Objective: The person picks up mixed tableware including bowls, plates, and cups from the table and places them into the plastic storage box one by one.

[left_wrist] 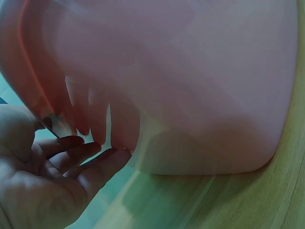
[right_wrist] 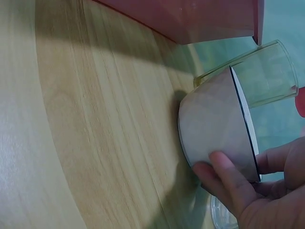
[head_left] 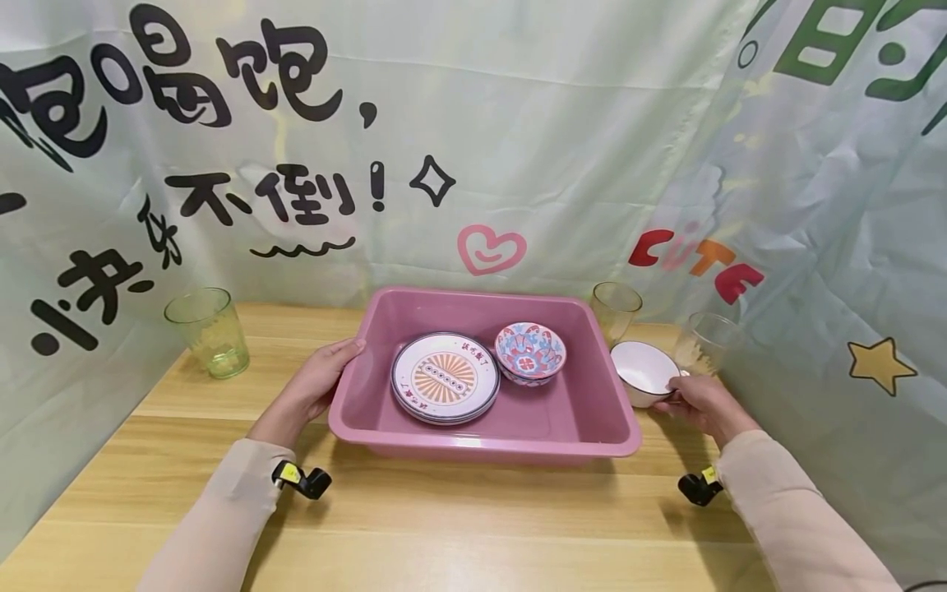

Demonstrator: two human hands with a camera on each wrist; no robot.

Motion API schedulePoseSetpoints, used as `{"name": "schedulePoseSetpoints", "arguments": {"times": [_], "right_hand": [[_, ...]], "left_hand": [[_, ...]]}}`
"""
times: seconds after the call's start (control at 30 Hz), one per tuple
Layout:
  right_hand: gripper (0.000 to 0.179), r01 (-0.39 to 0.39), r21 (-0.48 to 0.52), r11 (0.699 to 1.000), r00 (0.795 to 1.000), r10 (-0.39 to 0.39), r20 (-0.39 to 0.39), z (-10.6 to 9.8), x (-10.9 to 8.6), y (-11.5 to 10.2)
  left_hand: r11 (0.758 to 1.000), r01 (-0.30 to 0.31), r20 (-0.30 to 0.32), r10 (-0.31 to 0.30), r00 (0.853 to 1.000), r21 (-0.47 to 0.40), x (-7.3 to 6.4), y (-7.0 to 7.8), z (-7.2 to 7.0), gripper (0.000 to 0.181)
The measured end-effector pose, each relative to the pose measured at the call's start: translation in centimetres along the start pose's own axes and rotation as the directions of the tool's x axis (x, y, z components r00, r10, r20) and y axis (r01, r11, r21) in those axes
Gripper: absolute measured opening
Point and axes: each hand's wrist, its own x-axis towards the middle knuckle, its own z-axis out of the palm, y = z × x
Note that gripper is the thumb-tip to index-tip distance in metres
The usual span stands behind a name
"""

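Observation:
A pink plastic basin (head_left: 484,444) stands on the table in the head view. Inside lie a stack of patterned plates (head_left: 445,378) and, right of it, patterned bowls (head_left: 530,352) stacked together. My left hand (head_left: 323,380) holds the basin's left rim; in the left wrist view the fingertips (left_wrist: 121,155) touch its outer wall. Right of the basin is a white bowl (head_left: 642,367) with a dark rim. My right hand (head_left: 699,401) pinches this bowl's edge, the thumb at the rim and fingers against the outside in the right wrist view. The bowl appears slightly tilted.
A greenish glass (head_left: 216,333) stands at the table's left. Behind the white bowl are a yellowish glass (head_left: 616,312) and a clear glass (head_left: 706,341). A printed cloth (head_left: 562,148) hangs around the back and sides of the wooden table (head_left: 459,526).

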Motion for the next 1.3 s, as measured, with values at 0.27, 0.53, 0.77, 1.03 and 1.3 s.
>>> {"name": "schedulePoseSetpoints", "arguments": {"times": [0.27,0.53,0.77,1.03,1.3], "right_hand": [[0.017,0.014,-0.053,0.998,1.0,-0.014,0.01,-0.4,-0.1,0.1],[0.017,0.033,-0.11,0.993,0.999,-0.03,0.025,-1.0,-0.7,0.0],[0.015,0.057,-0.167,0.984,0.998,-0.053,0.03,-1.6,-1.4,-0.3],[0.021,0.087,-0.216,0.972,0.996,-0.08,0.041,-1.9,-2.4,-1.5],[0.026,0.133,-0.292,0.947,0.991,-0.117,0.07,-1.9,-3.5,-3.2]], "left_hand": [[1.0,0.0,0.007,0.0,1.0,0.006,0.0,0.0,0.1,0.061],[1.0,-0.005,0.008,0.005,1.0,0.009,0.1,-0.2,0.0,0.062],[1.0,-0.007,0.003,0.007,1.0,0.026,0.2,-0.2,0.1,0.063],[1.0,-0.003,0.005,0.003,1.0,0.031,0.1,-0.1,0.1,0.063],[0.994,-0.014,-0.002,0.014,1.0,0.111,-0.4,0.7,-0.1,0.06]]}}
